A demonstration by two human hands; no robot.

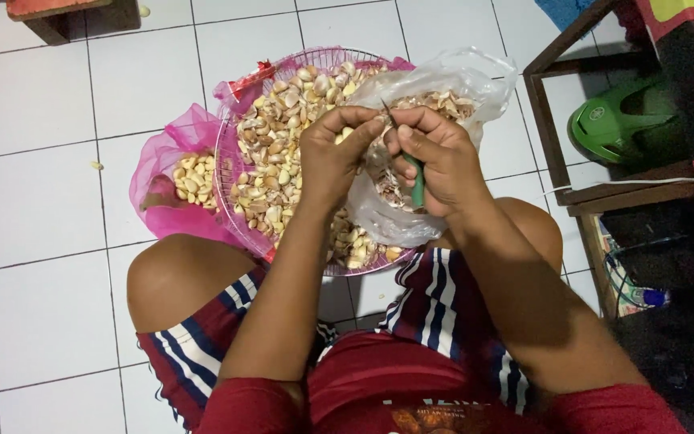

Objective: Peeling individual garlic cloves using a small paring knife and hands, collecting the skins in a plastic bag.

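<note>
My left hand (pixel 332 154) pinches a garlic clove (pixel 348 132) between thumb and fingers above a pink wire basket (pixel 230 128) full of garlic cloves. My right hand (pixel 437 157) grips a small green-handled knife (pixel 416 183), its thin blade tip (pixel 388 117) pointing up against the clove. Both hands meet over the basket's right side. A clear plastic bag (pixel 475 80) of garlic skins and cloves lies under and behind my right hand.
A pink mesh sack (pixel 172 181) holding more cloves lies left of the basket on the white tiled floor. My bare knees flank the basket. A dark wooden shelf frame (pixel 556 153) with a green helmet (pixel 612 124) stands at right.
</note>
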